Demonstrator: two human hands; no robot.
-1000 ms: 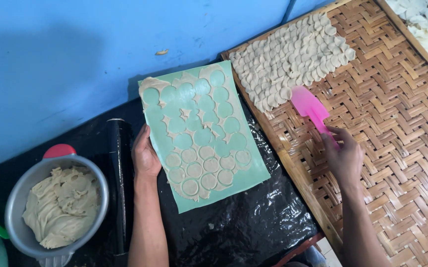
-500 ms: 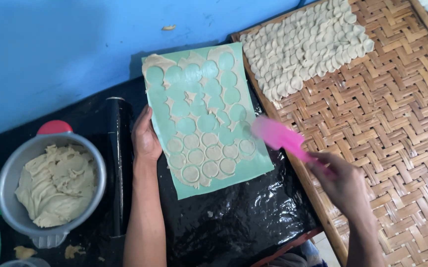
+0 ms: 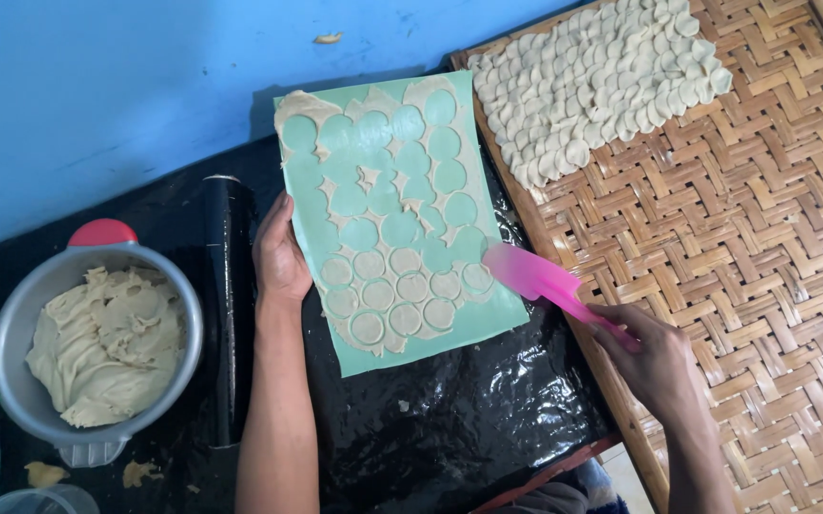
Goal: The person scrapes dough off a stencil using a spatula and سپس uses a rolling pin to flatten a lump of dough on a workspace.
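Note:
My left hand (image 3: 280, 255) rests flat on the left edge of a green mat (image 3: 488, 324) covered with thin rolled dough (image 3: 385, 238). Round discs are cut into the dough, and several holes show where discs are gone. My right hand (image 3: 654, 357) grips the handle of a pink spatula (image 3: 537, 278). Its blade touches the mat's right edge beside the lowest rows of cut discs (image 3: 402, 290).
A woven bamboo tray (image 3: 773, 247) lies to the right, with a heap of dough discs (image 3: 602, 81) at its far end. A black rolling pin (image 3: 229, 314) lies left of my arm. A grey bowl of dough (image 3: 97, 347) stands at the left, on black plastic sheeting (image 3: 450, 419).
My right hand brought the pink spatula from over the bamboo tray leftward, down to the mat's right edge. My left hand stayed on the mat.

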